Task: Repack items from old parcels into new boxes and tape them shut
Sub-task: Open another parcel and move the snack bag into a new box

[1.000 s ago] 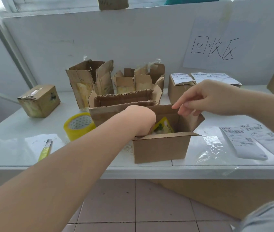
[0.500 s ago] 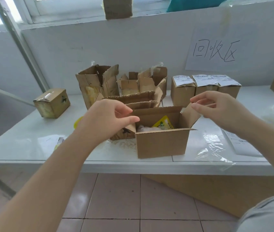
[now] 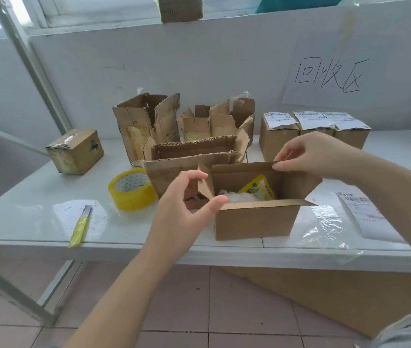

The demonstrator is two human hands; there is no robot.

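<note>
pulled left hand (image 3: 187, 197) out of new box (image 3: 254, 219) at table (image 3: 23, 217) front edge | pinching left flap (image 3: 205, 188) with it, rear flap (image 3: 244, 169) with right hand (image 3: 309, 154) | packed with yellow packet (image 3: 257, 188); ready to fold shut

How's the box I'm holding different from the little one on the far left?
The front box is open, flaps up, showing a yellow packet; the left box is taped shut. The front box looks clean; the left box is scuffed, with wrinkled tape. The left hand and right hand pinch the front box's flaps; the left box sits untouched. Both are brown cardboard.
</note>
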